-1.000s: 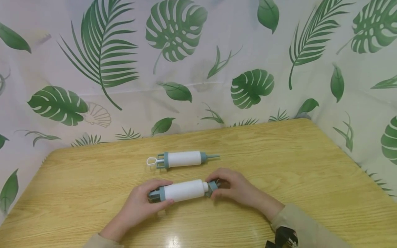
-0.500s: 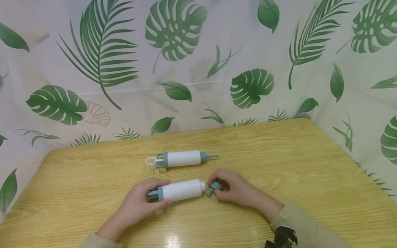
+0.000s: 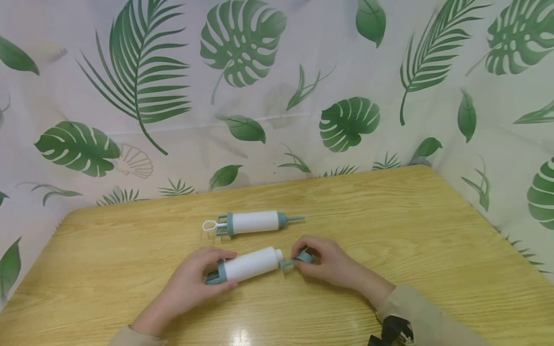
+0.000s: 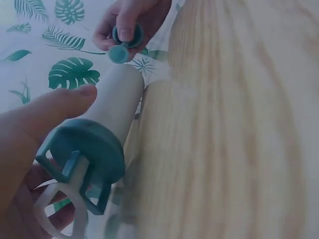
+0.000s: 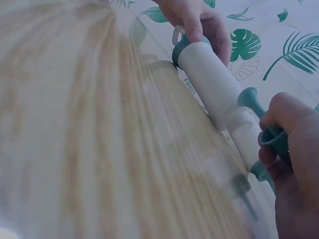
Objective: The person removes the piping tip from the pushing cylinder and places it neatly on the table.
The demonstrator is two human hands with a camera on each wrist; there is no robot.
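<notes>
My left hand (image 3: 190, 276) grips a large white plastic syringe (image 3: 251, 265) by its teal collar (image 4: 94, 142), close over the table. At its rear, a pale ring handle (image 4: 59, 188) shows in the left wrist view. The narrower neck (image 3: 279, 255) of the barrel is bare and points right. Just beyond it, my right hand (image 3: 326, 259) pinches a teal cup-shaped cap (image 5: 272, 141) and a teal nozzle (image 5: 250, 99) between thumb and fingers. The nozzle's flared end faces the barrel's neck, with its stem by the thumb. The other fingers partly hide the cap.
A second white syringe (image 3: 255, 222), with teal ends, a long thin tip and a ring handle, lies behind the hands on the wooden table (image 3: 389, 216). A leaf-patterned cloth (image 3: 277, 96) hangs along the table's back and right edges.
The right hand has drawn the teal cap and nozzle off to the right of the barrel's neck. The nozzle's flared end has swung up toward the neck, and the held syringe tilts slightly more.
</notes>
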